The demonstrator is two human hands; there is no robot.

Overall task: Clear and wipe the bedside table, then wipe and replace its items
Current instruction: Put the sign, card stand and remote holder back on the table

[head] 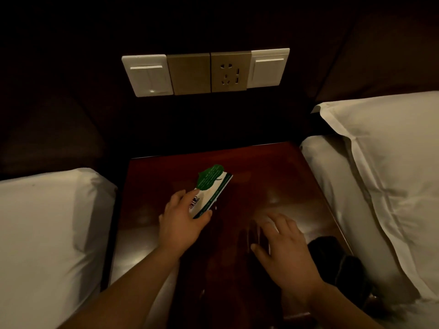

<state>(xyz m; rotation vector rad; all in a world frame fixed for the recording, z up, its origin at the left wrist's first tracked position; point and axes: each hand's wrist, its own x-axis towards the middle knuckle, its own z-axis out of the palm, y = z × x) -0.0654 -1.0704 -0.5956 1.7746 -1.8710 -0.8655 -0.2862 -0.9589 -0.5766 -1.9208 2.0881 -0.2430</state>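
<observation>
Between two white beds sits one dark wooden bedside table (pixel 273 176), glossy under dim light. Two bare hands reach over it. One green-and-white card (pixel 210 191), leaf-shaped at its top, is the only clear item I can count on the tabletop; the left hand (pixel 183 222) pinches its near end, thumb at the lower right edge, index finger laid along the printed face, so the card stretches away from the fingertips toward the wall. Whether its far end touches the wood I cannot tell.

The right hand (pixel 282 248) hovers flat with fingers spread and loose, holding nothing that I can see; its reflection shows in the polish just left of the fingers. One dark cloth-like lump (pixel 332 262) lies just right of that hand, at the table's edge by the right bed; it is too dim to identify.

Beyond both sets of fingertips, on the dark wall, a row of four plates (pixel 205 73) runs: two white switches at the ends, one blank bronze plate, one bronze socket. One pillow (pixel 384 157) rests on the right bed, and the left bed's white corner (pixel 47 222) lies beside the left forearm.
</observation>
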